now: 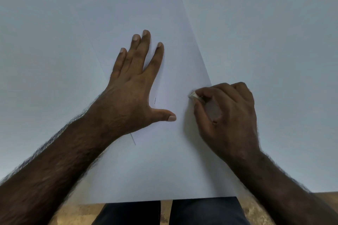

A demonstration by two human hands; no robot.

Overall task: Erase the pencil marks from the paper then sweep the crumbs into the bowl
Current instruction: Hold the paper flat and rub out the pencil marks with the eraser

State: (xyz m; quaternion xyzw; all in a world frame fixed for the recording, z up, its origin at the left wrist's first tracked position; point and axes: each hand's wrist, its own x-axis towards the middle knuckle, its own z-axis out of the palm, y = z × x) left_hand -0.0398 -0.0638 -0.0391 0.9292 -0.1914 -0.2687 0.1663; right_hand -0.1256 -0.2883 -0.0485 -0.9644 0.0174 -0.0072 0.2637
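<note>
Paper (164, 160): white sheet, flat on the pale counter (274, 42), near edge at the counter's front.
My left hand (131, 86): fingers spread straight, palm pressing the sheet.
My right hand (226, 113): grip curled, pinching a whitish eraser (193, 95) whose tip meets the sheet's right edge.
Pencil mark (155, 100): one short dark stroke between my hands.

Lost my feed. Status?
Left hand flat on paper. Right hand grips eraser. One mark left. No bowl seen.
</note>
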